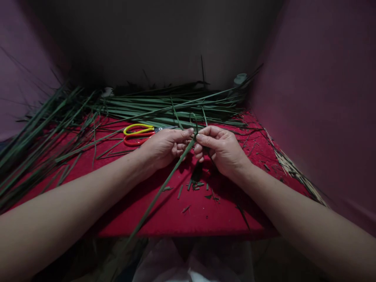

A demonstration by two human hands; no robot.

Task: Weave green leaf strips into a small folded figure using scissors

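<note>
Between my hands, over the middle of the red cloth, is a long green leaf strip (164, 184) that trails down toward the table's front edge. Its upper part is folded or looped at my fingertips, with short ends sticking up. My left hand (170, 147) pinches it between thumb and fingers. From the other side, my right hand (219, 147) grips the same spot with thumb and forefinger. Scissors (138, 134) with one yellow and one red handle lie just behind my left wrist, their blade tips partly hidden by the hand.
A pile of long green leaves (158, 105) spans the back and left of the red-covered table (223, 219). Cut bits (197, 186) are scattered below my hands. A pale jar (240, 79) stands back right. Thin pale sticks (296, 176) line the right edge, beside the pinkish wall (320, 98).
</note>
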